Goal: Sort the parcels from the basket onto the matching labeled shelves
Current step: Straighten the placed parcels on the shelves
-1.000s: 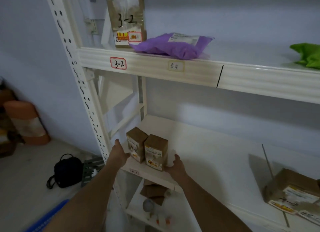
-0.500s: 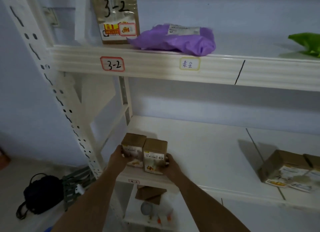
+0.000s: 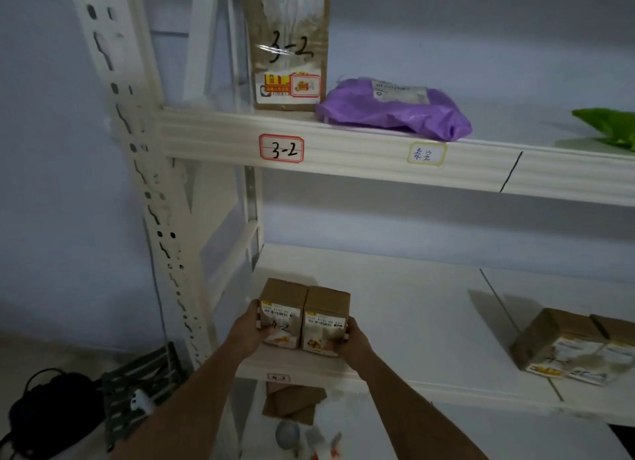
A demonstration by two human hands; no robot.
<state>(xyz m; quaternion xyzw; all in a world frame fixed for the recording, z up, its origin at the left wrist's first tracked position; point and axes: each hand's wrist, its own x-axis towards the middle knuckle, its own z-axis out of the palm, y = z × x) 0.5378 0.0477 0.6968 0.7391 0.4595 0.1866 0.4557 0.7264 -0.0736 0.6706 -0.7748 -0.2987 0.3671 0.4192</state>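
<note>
Two small brown cardboard parcels stand side by side at the front left of the lower white shelf (image 3: 422, 322). My left hand (image 3: 249, 332) presses the outer side of the left parcel (image 3: 281, 313), which shows a handwritten number. My right hand (image 3: 354, 341) presses the outer side of the right parcel (image 3: 324, 318). The two parcels touch each other. A small label (image 3: 278, 377) sits on the shelf edge just below them. The upper shelf carries a red-bordered "3-2" label (image 3: 281, 148), with a tall brown parcel marked "3-2" (image 3: 290, 43) standing above it.
A purple bag parcel (image 3: 395, 110) lies on the upper shelf above a yellow label (image 3: 426, 154); a green bag (image 3: 608, 126) is at the far right. More brown boxes (image 3: 574, 346) sit on the lower shelf's right. A perforated upright post (image 3: 137, 170) stands left, a black bag (image 3: 51, 411) on the floor.
My hands closed in from the sides and pushed the two small parcels together, square to the shelf front. My view moved closer and a little left.
</note>
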